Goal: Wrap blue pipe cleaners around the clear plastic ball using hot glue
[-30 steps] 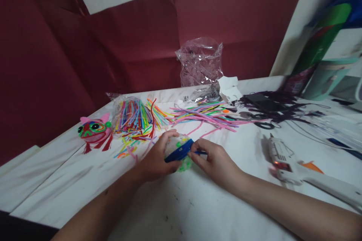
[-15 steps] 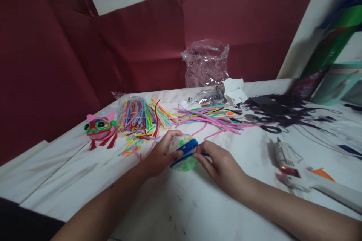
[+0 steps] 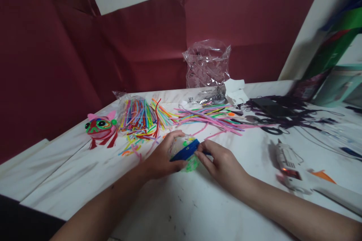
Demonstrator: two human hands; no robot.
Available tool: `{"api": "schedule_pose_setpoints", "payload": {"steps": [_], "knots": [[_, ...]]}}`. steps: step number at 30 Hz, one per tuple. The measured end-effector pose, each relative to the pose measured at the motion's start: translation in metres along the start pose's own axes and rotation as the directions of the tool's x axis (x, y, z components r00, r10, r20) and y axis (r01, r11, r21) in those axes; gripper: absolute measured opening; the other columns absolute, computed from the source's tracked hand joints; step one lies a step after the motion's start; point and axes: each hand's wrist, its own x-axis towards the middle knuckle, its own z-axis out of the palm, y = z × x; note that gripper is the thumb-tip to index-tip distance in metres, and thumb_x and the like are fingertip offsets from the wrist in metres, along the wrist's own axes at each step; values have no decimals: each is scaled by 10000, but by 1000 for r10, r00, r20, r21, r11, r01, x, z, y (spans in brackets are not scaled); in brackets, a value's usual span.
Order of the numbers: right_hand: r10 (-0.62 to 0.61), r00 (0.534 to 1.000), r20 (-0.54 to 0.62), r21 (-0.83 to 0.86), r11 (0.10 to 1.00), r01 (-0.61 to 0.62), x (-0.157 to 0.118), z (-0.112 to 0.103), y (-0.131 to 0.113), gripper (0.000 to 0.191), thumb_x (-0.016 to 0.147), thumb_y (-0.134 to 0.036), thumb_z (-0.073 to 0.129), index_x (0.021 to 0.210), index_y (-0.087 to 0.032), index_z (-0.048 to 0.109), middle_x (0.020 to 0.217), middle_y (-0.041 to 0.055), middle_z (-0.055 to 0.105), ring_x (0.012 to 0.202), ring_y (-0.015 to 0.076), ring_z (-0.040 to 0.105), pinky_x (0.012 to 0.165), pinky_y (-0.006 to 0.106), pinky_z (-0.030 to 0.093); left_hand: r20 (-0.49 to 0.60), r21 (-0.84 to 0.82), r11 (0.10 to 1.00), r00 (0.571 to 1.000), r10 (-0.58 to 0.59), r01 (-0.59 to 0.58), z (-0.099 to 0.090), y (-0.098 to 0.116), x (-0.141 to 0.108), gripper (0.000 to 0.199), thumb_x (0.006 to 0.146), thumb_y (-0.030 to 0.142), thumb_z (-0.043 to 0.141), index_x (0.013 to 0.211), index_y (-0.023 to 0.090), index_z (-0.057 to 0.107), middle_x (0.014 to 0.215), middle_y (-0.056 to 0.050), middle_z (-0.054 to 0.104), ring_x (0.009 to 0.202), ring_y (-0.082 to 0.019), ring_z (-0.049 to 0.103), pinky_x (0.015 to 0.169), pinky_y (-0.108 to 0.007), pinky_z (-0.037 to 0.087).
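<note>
A rounded clear piece (image 3: 183, 141) with green and yellow bits is held low over the white table, crossed by a band of blue pipe cleaners (image 3: 185, 151). My left hand (image 3: 162, 157) grips it from the left, fingers behind and thumb at the front below the band. On the right side, my right hand (image 3: 210, 157) pinches the end of the blue strands between thumb and forefinger. Part of the piece is hidden behind my left hand.
Colourful pipe cleaners (image 3: 138, 115) in a bag lie behind, with loose ones (image 3: 209, 118) beside them. A pink decorated face (image 3: 101, 130) is at left. A glue gun (image 3: 296, 173) with a red light, scissors (image 3: 271, 130) and a dark phone (image 3: 268, 107) are at right.
My left thumb has moved down off the blue band to its lower edge. The blue strands now lie together in one wide strip. The view has shifted slightly.
</note>
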Motion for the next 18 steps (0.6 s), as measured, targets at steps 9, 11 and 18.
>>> {"api": "schedule_pose_setpoints", "payload": {"steps": [9,11,18], "knots": [[25,1000,9,5,1000,-25,1,0,0,124,867,-224,474,745,-210,494,665,7,571,592,164,548,560,269,440,70,-173,983,996,-53,64,-11,-7,2,654,744,505,642,1282,204,425,1299,-106,489,1237,-330,428,1008,-440,358],[35,999,6,12,999,-35,1,-1,0,119,865,-233,475,750,-210,496,663,6,576,587,163,549,555,267,441,91,-189,979,994,-57,73,-14,-8,2,642,756,509,618,1290,209,426,1300,-101,492,1246,-341,420,1004,-453,363],[45,999,0,19,999,-45,0,-1,1,118,861,-247,473,749,-214,492,655,9,593,582,163,561,559,269,449,136,133,991,990,-37,18,-18,2,2,829,612,211,733,1345,179,348,1456,-140,314,1357,-335,280,1107,-455,230]]}}
